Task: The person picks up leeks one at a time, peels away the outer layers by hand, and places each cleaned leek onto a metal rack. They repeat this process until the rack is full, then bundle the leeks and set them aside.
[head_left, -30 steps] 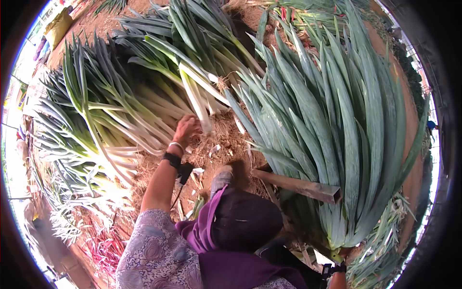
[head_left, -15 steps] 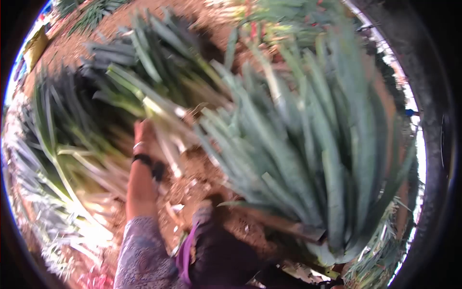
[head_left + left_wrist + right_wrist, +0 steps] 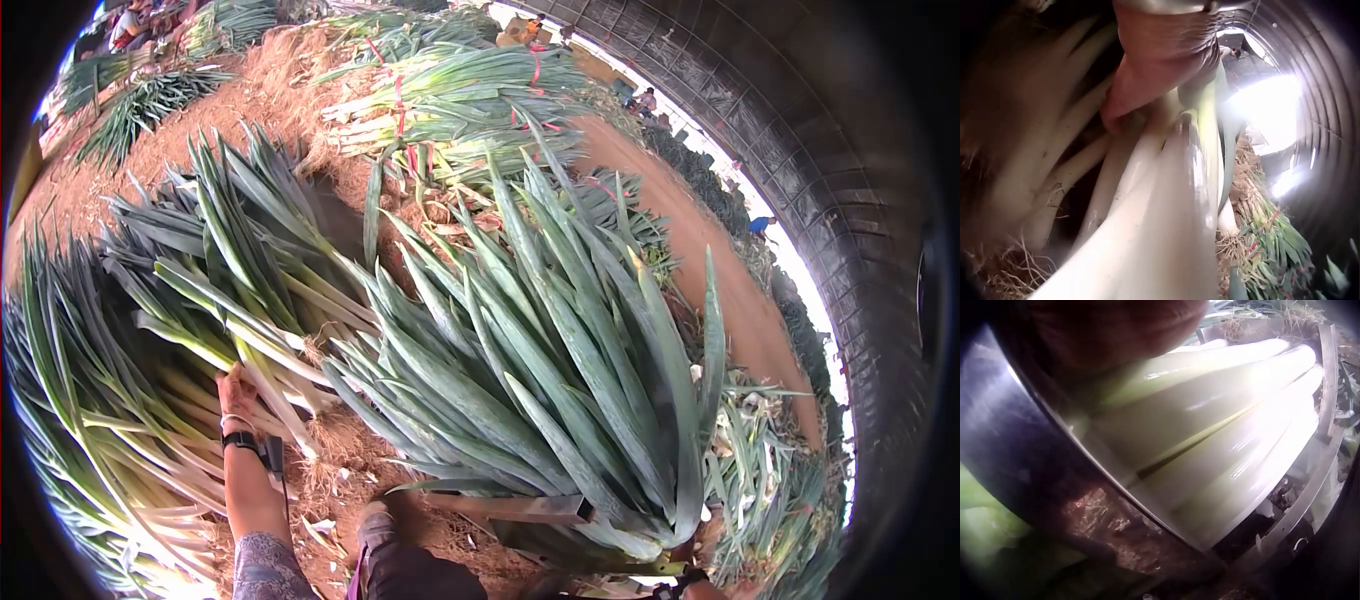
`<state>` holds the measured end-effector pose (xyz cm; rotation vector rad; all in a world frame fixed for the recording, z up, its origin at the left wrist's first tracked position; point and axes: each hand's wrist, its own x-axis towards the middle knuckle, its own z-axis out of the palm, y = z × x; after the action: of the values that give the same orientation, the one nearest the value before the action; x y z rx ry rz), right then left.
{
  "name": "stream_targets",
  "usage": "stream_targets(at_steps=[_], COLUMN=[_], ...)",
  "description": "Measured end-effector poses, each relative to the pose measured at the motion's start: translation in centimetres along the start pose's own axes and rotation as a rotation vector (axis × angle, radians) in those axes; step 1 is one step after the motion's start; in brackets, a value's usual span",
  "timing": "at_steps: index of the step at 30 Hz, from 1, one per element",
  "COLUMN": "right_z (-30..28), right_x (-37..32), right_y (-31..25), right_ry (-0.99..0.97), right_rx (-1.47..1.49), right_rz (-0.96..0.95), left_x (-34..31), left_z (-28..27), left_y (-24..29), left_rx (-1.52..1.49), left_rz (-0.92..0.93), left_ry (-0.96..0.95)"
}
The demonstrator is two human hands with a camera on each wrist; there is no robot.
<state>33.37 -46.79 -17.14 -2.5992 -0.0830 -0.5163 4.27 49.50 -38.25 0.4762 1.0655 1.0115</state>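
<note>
My left hand (image 3: pixel 236 392) is among the loose leeks (image 3: pixel 285 395) left of centre. In the left wrist view the hand (image 3: pixel 1163 62) curls over several pale stalks (image 3: pixel 1141 206), a finger down their left side; the other fingertips are hidden. A large bundle of leeks (image 3: pixel 570 400) lies at the right, leaves fanned upward. My right hand (image 3: pixel 700 590) is at its lower end, mostly cut off by the frame. In the right wrist view the blurred hand (image 3: pixel 1116 331) lies against the bundle's white stalks (image 3: pixel 1235 406), its fingers hidden.
A metal bar (image 3: pixel 520 507) juts out beside the large bundle, and a curved metal band (image 3: pixel 1329 381) surrounds its stalk ends. Red-tied leek bundles (image 3: pixel 450 95) lie farther back. My shoe (image 3: pixel 376 525) stands on root-strewn soil (image 3: pixel 350 450). People are far off.
The head view has swung upward and right. My left hand has moved from the root ends farther up the loose leeks. My right hand remains by the large bundle's lower end.
</note>
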Motion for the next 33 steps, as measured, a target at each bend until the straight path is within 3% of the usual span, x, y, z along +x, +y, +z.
stream_targets(at_steps=[7,8,11,14,18,22,23,25,27,28,29,31,32,33], right_z=[0.9,1.0,1.3,1.2,1.5,1.3,1.3,1.8,2.3,2.2,2.1,1.7,1.8,1.7], right_x=[0.4,0.9,2.7,3.8,4.2,4.6,4.7,4.7,4.3,4.0,3.8,3.3,3.1,2.7], right_y=[0.0,0.2,0.2,-0.4,-0.7,-1.0,-1.1,-1.3,-0.9,-0.5,-0.3,0.3,0.5,0.7], right_ry=[0.016,0.021,0.024,0.024,0.025,0.032,0.031,0.028,0.045,0.050,0.047,0.038,0.032,0.029], right_rx=[0.013,0.016,0.006,-0.005,-0.011,-0.021,-0.021,-0.019,-0.010,-0.013,-0.017,-0.016,-0.006,-0.006], right_rz=[-0.026,-0.029,-0.043,-0.048,-0.049,-0.057,-0.059,-0.056,-0.047,-0.048,-0.054,-0.056,-0.055,-0.047], left_x=[-2.1,-3.6,-6.1,-3.9,-7.7,-7.2,-6.6,-4.2,-4.0,-3.4,-3.5,-2.0,-2.9,-4.0], left_z=[-2.2,-2.3,-2.0,-3.6,0.2,-2.3,-3.5,-5.9,-8.1,-8.5,-8.1,-5.4,-3.1,-0.4], left_y=[4.6,6.4,9.5,11.2,15.3,12.9,10.7,6.9,4.8,4.5,5.2,7.6,9.4,10.7], left_rx=[-0.077,0.037,-0.014,-0.055,0.004,0.084,0.007,0.342,0.393,0.195,-0.001,0.127,0.171,0.228], left_rz=[0.341,0.305,0.407,0.458,0.423,0.532,0.509,0.540,0.571,0.571,0.551,0.644,0.680,0.710], left_ry=[0.041,0.050,0.081,0.067,0.121,-0.165,-0.102,0.174,0.137,-0.027,-0.167,-0.173,-0.124,0.083])
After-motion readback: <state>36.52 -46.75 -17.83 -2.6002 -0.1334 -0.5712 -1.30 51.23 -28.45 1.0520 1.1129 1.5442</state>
